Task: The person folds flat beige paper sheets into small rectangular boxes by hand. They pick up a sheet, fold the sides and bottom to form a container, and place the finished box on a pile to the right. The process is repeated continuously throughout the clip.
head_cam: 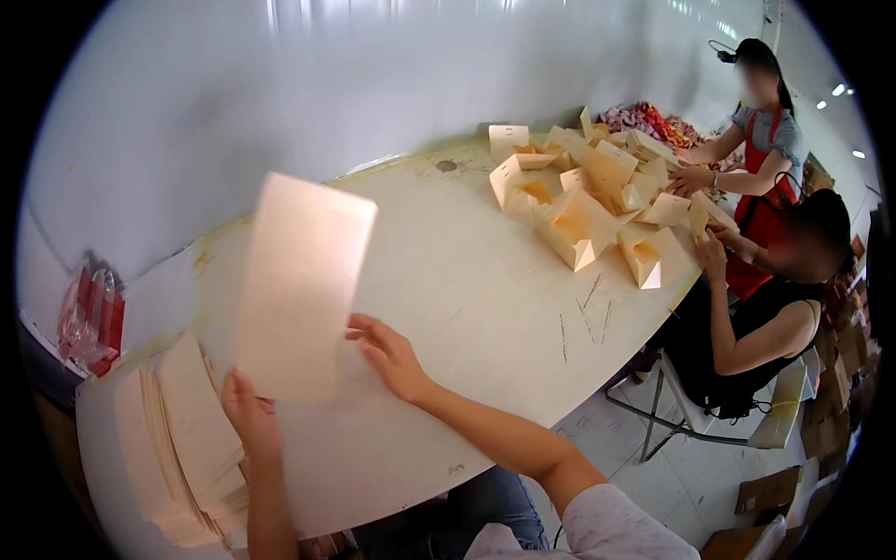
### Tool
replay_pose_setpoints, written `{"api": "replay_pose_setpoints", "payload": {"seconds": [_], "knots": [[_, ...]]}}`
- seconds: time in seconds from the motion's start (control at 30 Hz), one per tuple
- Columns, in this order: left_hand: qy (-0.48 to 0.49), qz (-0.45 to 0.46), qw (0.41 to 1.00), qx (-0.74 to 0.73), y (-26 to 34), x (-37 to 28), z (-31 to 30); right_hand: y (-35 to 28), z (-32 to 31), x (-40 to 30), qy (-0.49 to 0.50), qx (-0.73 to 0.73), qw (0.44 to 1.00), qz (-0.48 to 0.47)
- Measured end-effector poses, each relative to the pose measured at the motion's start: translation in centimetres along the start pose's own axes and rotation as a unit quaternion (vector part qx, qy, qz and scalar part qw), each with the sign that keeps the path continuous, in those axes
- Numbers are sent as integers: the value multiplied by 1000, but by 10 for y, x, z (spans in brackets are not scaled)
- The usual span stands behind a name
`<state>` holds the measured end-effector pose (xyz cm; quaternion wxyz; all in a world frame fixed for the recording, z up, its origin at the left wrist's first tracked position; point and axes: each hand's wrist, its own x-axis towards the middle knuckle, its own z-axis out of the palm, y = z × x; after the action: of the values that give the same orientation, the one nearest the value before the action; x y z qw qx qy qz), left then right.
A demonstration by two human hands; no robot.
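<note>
A flat, pale cream paper piece (301, 287), apparently a flattened bag or envelope, is held up above the table, slightly blurred. My left hand (252, 409) grips it by its lower left corner. Beside its right edge is my right hand (385, 357), fingers apart and half curled, the fingertips at or just touching that edge. To the left of my left hand, stacks of similar flat paper pieces (189, 420) lie on the white table (434, 364).
Opened cream paper bags (581, 217) are heaped at the table's far right. Two co-workers handle paper pieces there, one standing in a red apron (759, 147), one seated on a folding chair (689, 399). A plastic-wrapped red bundle (94, 315) is at left. Cardboard boxes (770, 490) line the floor.
</note>
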<state>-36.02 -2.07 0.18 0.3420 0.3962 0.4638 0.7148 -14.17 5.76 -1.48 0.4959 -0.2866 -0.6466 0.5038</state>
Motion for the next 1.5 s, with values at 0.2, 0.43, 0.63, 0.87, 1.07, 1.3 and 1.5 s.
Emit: {"api": "replay_pose_setpoints", "payload": {"seconds": [0.2,0.43,0.63,0.87,1.07,1.3,1.5], "knots": [[-195,-52,964,171,-47,-35,-8,11,8,4,142,108,980,87],[-172,-257,941,-134,-10,-31,3,-12,20,-13,-1,2,997,75],[-121,-273,938,-176,-25,-41,7,-13,35,-21,-32,-229,971,59],[-8,-39,999,-3,-28,-57,38,-25,41,-25,-137,-289,947,-27],[-30,-56,998,2,-29,-52,29,-27,40,-28,-60,-299,946,-109],[-34,1,951,306,-11,-40,32,-42,43,-25,-29,-407,908,-92],[-14,6,968,250,-7,-31,21,-35,45,-26,-44,-347,927,-134]]}}
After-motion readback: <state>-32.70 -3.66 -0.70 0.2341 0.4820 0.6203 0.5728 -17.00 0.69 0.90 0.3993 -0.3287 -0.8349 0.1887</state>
